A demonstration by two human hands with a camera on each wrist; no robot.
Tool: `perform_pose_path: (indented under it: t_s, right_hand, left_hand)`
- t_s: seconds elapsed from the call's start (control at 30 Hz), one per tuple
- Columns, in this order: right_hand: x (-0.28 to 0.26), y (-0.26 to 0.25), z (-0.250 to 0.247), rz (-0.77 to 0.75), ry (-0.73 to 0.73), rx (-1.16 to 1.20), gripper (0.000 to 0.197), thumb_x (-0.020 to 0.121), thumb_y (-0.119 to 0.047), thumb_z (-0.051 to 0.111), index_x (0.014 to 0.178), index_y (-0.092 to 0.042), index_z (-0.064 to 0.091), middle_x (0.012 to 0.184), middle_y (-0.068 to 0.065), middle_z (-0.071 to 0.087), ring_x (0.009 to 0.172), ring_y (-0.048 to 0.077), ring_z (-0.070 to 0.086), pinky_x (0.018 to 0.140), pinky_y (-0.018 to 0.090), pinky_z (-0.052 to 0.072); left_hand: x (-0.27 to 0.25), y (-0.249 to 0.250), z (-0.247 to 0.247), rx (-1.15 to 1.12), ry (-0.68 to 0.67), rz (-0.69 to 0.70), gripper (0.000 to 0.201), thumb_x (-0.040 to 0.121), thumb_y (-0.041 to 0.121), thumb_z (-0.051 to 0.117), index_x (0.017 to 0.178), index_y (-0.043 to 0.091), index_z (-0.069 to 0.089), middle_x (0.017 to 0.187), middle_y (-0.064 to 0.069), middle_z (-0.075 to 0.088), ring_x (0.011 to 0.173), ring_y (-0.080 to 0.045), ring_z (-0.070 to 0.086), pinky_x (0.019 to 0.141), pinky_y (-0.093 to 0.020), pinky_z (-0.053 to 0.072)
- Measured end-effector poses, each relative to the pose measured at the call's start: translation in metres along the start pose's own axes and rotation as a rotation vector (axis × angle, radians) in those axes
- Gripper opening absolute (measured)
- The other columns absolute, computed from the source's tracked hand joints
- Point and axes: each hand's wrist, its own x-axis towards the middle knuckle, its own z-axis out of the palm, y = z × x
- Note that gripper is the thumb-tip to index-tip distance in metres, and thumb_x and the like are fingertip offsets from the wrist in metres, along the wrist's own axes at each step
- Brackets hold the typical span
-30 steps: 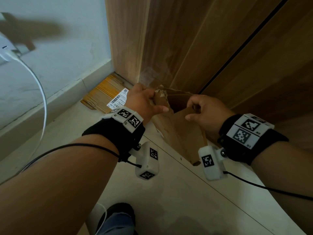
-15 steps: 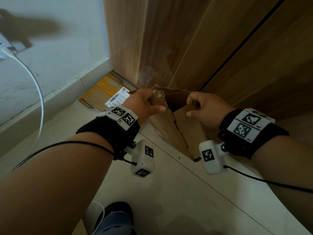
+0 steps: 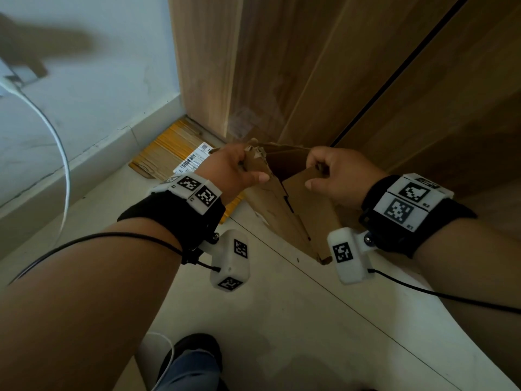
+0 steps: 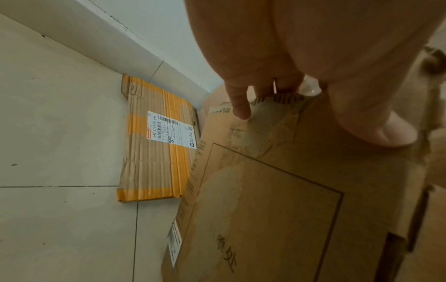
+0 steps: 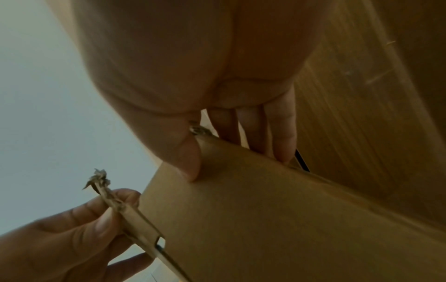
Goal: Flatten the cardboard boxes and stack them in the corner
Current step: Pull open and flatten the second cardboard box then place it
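A brown cardboard box (image 3: 293, 210) hangs partly collapsed in the air in front of the wooden panels, its top edges torn. My left hand (image 3: 234, 173) grips its left top edge, thumb on the near face. The same box (image 4: 277, 200) fills the left wrist view, printed side showing. My right hand (image 3: 335, 173) pinches the right panel's top edge (image 5: 241, 190), thumb in front and fingers behind. A flattened box (image 3: 169, 153) with yellow tape and a white label lies on the floor in the corner (image 4: 154, 145).
Tall wooden panels (image 3: 338, 80) stand behind the box and a white wall with a skirting board (image 3: 84, 153) runs on the left. A white cable (image 3: 56, 142) hangs at left. My shoe (image 3: 194, 351) is at the bottom on the pale tiled floor.
Both hands have drawn slightly apart, spreading the box's top edges a little wider. The box stays at about the same height.
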Motion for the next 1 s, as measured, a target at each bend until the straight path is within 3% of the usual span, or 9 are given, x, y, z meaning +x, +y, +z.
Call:
perform_pose_path:
  t_s: [0.1, 0.2, 0.33, 0.43, 0.53, 0.6, 0.7, 0.77, 1.0]
  right_hand:
    - [0.001, 0.001, 0.000, -0.005, 0.009, -0.021, 0.009, 0.084, -0.020, 0.061, 0.087, -0.019, 0.052, 0.069, -0.007, 0.048, 0.060, 0.004, 0.045, 0.052, 0.017, 0.037]
    - [0.001, 0.003, 0.000, 0.003, 0.009, -0.038, 0.009, 0.085, -0.023, 0.060, 0.089, -0.021, 0.053, 0.075, -0.005, 0.053, 0.064, 0.005, 0.048, 0.056, 0.018, 0.040]
    - [0.002, 0.007, 0.003, -0.003, -0.004, -0.081, 0.012, 0.086, -0.028, 0.060, 0.093, -0.026, 0.051, 0.087, -0.003, 0.057, 0.068, 0.005, 0.049, 0.061, 0.024, 0.044]
    - [0.002, 0.009, 0.007, 0.003, 0.005, -0.088, 0.017, 0.085, -0.030, 0.061, 0.098, -0.024, 0.053, 0.094, -0.001, 0.058, 0.074, 0.011, 0.052, 0.068, 0.028, 0.045]
    - [0.004, 0.012, 0.007, 0.019, 0.011, -0.088, 0.032, 0.075, -0.037, 0.071, 0.091, -0.018, 0.051, 0.080, -0.001, 0.056, 0.068, 0.012, 0.050, 0.065, 0.033, 0.047]
    - [0.005, 0.015, 0.007, 0.027, 0.033, -0.095, 0.035, 0.071, -0.037, 0.073, 0.081, -0.017, 0.046, 0.070, -0.003, 0.050, 0.064, 0.015, 0.048, 0.059, 0.030, 0.045]
    - [0.006, 0.017, 0.010, 0.029, 0.078, -0.103, 0.034, 0.075, -0.036, 0.071, 0.075, -0.019, 0.041, 0.065, -0.003, 0.046, 0.061, 0.015, 0.045, 0.053, 0.026, 0.039]
    - [0.007, 0.016, 0.011, 0.043, 0.068, -0.085, 0.032, 0.075, -0.036, 0.070, 0.075, -0.020, 0.042, 0.067, -0.003, 0.047, 0.061, 0.015, 0.045, 0.054, 0.026, 0.040]
    - [0.008, 0.019, 0.000, 0.034, -0.036, -0.050, 0.030, 0.078, -0.033, 0.068, 0.069, -0.023, 0.042, 0.070, -0.002, 0.048, 0.063, 0.015, 0.047, 0.057, 0.028, 0.043]
  left_hand:
    - [-0.001, 0.003, -0.002, 0.011, 0.004, 0.025, 0.029, 0.080, 0.029, 0.067, 0.106, 0.017, 0.062, 0.104, 0.008, 0.058, 0.097, -0.011, 0.055, 0.082, -0.026, 0.041]
    - [0.001, 0.004, -0.004, 0.060, -0.015, 0.041, 0.036, 0.078, 0.035, 0.068, 0.110, 0.020, 0.062, 0.110, -0.002, 0.065, 0.099, -0.018, 0.062, 0.087, -0.033, 0.052]
    - [0.000, 0.008, -0.008, 0.179, -0.026, -0.001, 0.045, 0.077, 0.044, 0.064, 0.118, 0.025, 0.057, 0.113, -0.003, 0.057, 0.101, -0.021, 0.058, 0.091, -0.038, 0.052]
    - [-0.002, 0.011, -0.008, 0.217, -0.030, -0.006, 0.037, 0.079, 0.042, 0.064, 0.106, 0.017, 0.060, 0.101, -0.003, 0.057, 0.093, -0.020, 0.059, 0.077, -0.032, 0.048]
    - [-0.005, 0.016, -0.008, 0.256, -0.042, -0.016, 0.031, 0.080, 0.041, 0.063, 0.096, 0.015, 0.059, 0.091, -0.002, 0.054, 0.085, -0.018, 0.055, 0.070, -0.030, 0.041]
    - [-0.005, 0.019, -0.006, 0.279, -0.054, -0.014, 0.035, 0.081, 0.040, 0.062, 0.101, 0.012, 0.060, 0.090, 0.000, 0.050, 0.085, -0.016, 0.050, 0.072, -0.029, 0.040]
    - [-0.005, 0.022, -0.003, 0.297, -0.054, -0.020, 0.037, 0.081, 0.042, 0.061, 0.102, 0.011, 0.059, 0.096, -0.005, 0.052, 0.095, -0.023, 0.054, 0.081, -0.034, 0.045]
    - [-0.004, 0.021, -0.001, 0.277, -0.035, -0.021, 0.034, 0.081, 0.043, 0.062, 0.098, 0.015, 0.059, 0.103, -0.008, 0.057, 0.103, -0.026, 0.056, 0.086, -0.037, 0.047]
    - [-0.002, 0.024, 0.002, 0.287, -0.001, -0.002, 0.044, 0.082, 0.043, 0.060, 0.107, 0.007, 0.060, 0.119, -0.012, 0.058, 0.110, -0.029, 0.054, 0.095, -0.045, 0.049]
